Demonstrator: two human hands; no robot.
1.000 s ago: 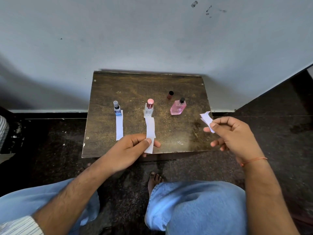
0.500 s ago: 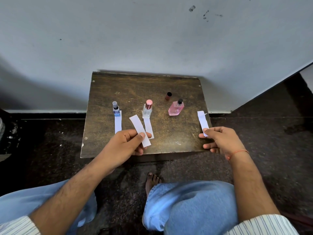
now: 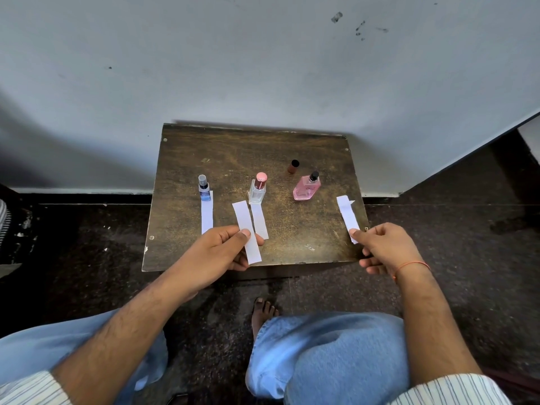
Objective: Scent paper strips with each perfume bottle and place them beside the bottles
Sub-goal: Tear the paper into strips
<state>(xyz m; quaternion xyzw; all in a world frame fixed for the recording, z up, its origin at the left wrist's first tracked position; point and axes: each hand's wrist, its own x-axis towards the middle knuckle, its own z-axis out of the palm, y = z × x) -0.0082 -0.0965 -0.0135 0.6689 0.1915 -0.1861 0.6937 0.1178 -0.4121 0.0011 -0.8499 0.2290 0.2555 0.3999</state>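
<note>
Item: paper strip held in left hand [image 3: 247, 229]. White, narrow, flat; lower centre of the frame, slanting over the front part of the table, its lower end past the fingers. Judged very light, limp and easily creased or blown; best taken near one end in a light pinch, leaving the far end free for scenting.

Grip, left hand [image 3: 216, 252]: thumb on top and fingers beneath, closed in a pinch across the strip's lower half. Nothing else held.

Item: paper strips at right edge [image 3: 346, 214]. Centre right of the frame, at the table's right edge; a second corner peeks out at the far end, so probably more than one piece. Same handling.

Grip, right hand [image 3: 382, 247]: thumb and forefinger nipped on the near end, remaining fingers curled below the table edge.

Item: pink bottle [image 3: 306, 188]. Upper centre right, leaning, black nozzle bare; no strip beside it yet. Glass by the look of it: rigid, smooth, breakable; hold by the body.

Item: loose cap [image 3: 293, 166], just behind the pink bottle.

Item: clear bottle [image 3: 257, 191], pink cap on, centre; a laid strip [image 3: 259, 220] touches its base.

Item: blue bottle [image 3: 204, 188], centre left; second laid strip [image 3: 207, 217] beside and in front of it.

Support: dark wooden table [image 3: 233, 153] against a pale wall.
</note>
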